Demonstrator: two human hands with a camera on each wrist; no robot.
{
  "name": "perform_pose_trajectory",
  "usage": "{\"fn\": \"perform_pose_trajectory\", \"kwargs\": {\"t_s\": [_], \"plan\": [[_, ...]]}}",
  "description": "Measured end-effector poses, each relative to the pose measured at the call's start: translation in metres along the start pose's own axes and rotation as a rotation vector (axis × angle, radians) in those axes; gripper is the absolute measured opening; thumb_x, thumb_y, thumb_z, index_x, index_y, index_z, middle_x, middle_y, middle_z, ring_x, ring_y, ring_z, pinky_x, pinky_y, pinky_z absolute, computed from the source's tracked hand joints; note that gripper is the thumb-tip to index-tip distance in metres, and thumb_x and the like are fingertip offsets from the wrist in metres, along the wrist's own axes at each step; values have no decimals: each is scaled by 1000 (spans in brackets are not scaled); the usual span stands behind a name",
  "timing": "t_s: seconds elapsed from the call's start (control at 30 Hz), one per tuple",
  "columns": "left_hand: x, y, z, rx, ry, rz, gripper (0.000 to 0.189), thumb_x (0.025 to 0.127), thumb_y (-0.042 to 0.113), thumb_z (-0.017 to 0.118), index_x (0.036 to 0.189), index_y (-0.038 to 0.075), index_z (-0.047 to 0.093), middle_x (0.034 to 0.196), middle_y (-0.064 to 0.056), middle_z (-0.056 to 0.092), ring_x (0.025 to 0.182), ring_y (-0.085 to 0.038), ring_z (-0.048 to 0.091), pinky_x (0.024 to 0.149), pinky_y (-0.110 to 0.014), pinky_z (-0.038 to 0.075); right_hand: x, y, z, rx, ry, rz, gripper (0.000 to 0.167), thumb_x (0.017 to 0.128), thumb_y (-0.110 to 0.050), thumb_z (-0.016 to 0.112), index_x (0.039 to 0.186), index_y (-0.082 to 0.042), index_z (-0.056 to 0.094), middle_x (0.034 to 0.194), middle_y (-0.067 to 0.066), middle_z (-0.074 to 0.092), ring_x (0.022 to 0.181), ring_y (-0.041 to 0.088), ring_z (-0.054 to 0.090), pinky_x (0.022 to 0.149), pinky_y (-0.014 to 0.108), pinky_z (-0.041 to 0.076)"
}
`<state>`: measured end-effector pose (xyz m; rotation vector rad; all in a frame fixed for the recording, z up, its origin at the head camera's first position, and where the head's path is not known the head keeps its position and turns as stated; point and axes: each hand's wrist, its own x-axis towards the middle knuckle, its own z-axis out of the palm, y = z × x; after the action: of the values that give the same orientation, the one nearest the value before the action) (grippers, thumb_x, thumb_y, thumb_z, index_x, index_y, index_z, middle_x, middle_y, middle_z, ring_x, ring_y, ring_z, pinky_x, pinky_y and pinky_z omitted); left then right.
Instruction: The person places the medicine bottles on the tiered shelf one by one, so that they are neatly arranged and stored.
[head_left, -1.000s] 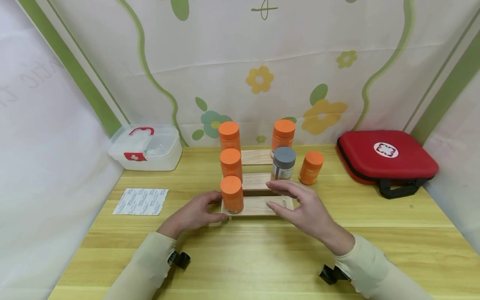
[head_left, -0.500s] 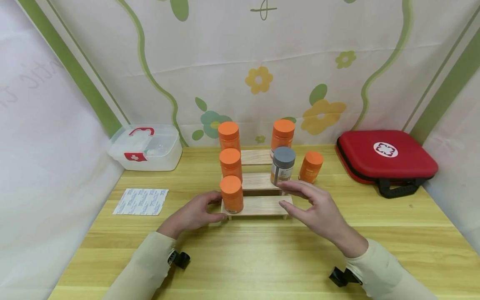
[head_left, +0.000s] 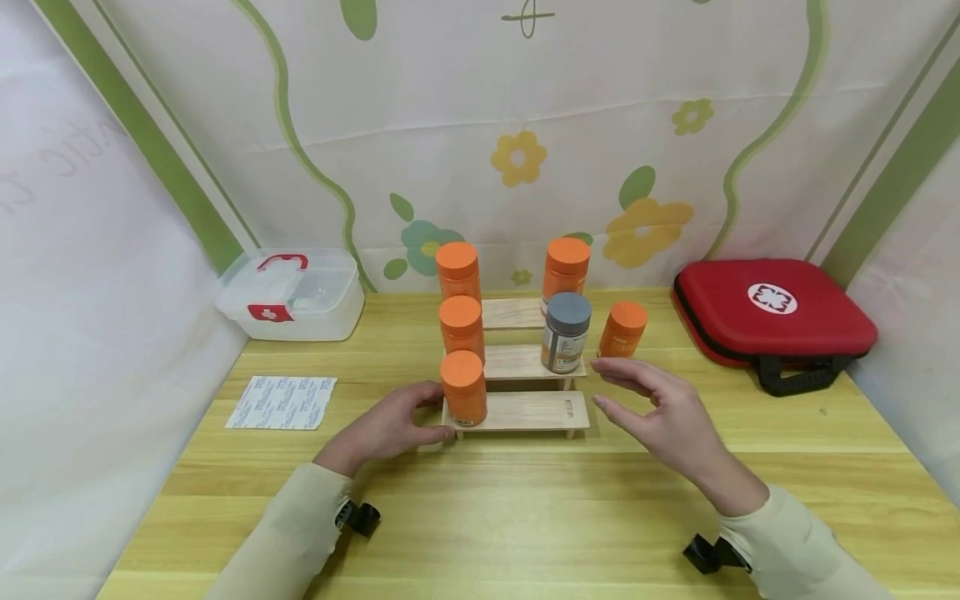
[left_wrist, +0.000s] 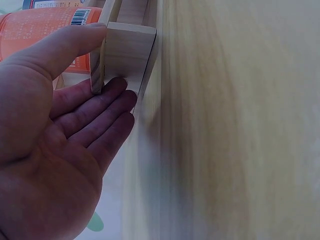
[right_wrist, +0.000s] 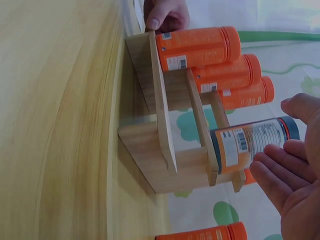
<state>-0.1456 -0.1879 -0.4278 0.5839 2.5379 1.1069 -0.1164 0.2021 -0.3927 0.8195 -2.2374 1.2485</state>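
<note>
A three-step wooden rack (head_left: 525, 411) stands mid-table, with an orange bottle (head_left: 464, 392) at the left of its lowest step and further orange bottles behind. My left hand (head_left: 390, 425) holds the rack's left end; in the left wrist view its thumb (left_wrist: 75, 42) lies on the front plank and its fingers reach behind it to the side panel. A grey-capped bottle (head_left: 564, 337) stands upright at the right of the middle step. My right hand (head_left: 667, 417) hovers right of the rack, thumb and fingers apart, holding nothing. An orange bottle (head_left: 623, 329) stands on the table behind it.
At the back left sits a clear first-aid box (head_left: 322, 312) with a red handle. A white printed sheet (head_left: 281, 403) lies in front of it. A red first-aid case (head_left: 780, 312) rests at the back right. A patterned cloth (head_left: 450, 100) hangs behind.
My right hand has drawn away to the right from the grey-capped bottle and the lowest step. My left hand stays at the rack's left end, and the bottles have not moved.
</note>
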Motion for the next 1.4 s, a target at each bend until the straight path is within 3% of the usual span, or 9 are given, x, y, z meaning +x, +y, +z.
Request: {"fn": "perform_pose_trajectory", "kwargs": {"t_s": [0.47,0.77,0.97,1.27,1.4], "plan": [[-1,0,0,4,-3,8,63,98,35,82,152,12,60,150,-6,67,141,-32,61,122,-56,47,-5,22,-16,-75,38,118,56,79,14,87,132,3,73,128,23,77,120,-19,62,95,4,52],[-1,0,-1,8,-2,7,63,98,35,82,152,11,60,151,-7,66,143,-33,61,123,-57,46,-5,33,-24,-106,17,320,50,91,-4,86,138,2,70,135,24,74,114,-27,55,89,-2,49],[0,0,-1,8,-1,1,63,98,35,82,152,11,60,151,-7,66,143,-33,60,123,-57,46,-4,43,-28,-99,36,407,48,96,-12,84,139,3,69,138,24,72,110,-28,56,87,-2,49],[0,-2,0,1,0,0,64,97,36,83,152,12,60,151,-6,66,143,-32,60,124,-56,46,1,61,-33,-80,63,473,49,99,-18,81,141,5,67,140,29,69,108,-26,58,88,1,52],[0,-2,0,-6,-1,3,64,97,36,83,152,12,60,151,-6,66,143,-32,60,124,-56,45,4,68,-34,-111,63,505,53,100,-25,80,143,2,67,142,25,69,115,-12,67,89,1,52]]}}
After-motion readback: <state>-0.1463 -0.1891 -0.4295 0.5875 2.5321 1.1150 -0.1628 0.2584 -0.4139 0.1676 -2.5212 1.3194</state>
